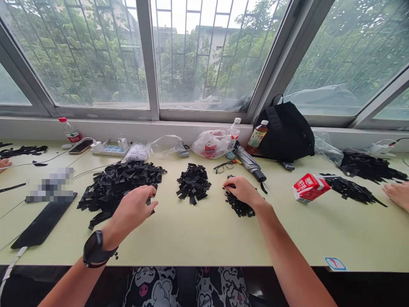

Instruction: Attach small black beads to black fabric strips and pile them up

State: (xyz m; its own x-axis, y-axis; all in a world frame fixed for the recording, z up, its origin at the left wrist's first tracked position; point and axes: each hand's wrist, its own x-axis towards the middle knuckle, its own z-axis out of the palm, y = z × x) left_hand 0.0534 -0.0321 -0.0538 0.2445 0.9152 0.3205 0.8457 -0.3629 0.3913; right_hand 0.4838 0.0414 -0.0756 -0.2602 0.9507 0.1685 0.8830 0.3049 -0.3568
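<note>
The left hand (134,209) is half open, and its curved fingers (150,192) rest on the edge of a big pile of black strips (118,187). I cannot tell if they have hold of one strip. The right hand (243,192) is more closed, with its fingers (230,183) pinched together just above a small heap of black pieces (239,207). It is not possible to see if something is between them. Between the two hands lies a smaller pile of folded black strips (193,183), set apart, so each pile stays easy to reach.

The tabletop (198,243) is pale green. Beyond the hands are a plastic bag (211,144), a bottle (257,134), glasses (223,167), an umbrella (251,164) and a backpack (284,132), under a wide window (211,55). Right of the right hand lies a carton (309,187). Another person's hand (398,194) shows at the far right edge.
</note>
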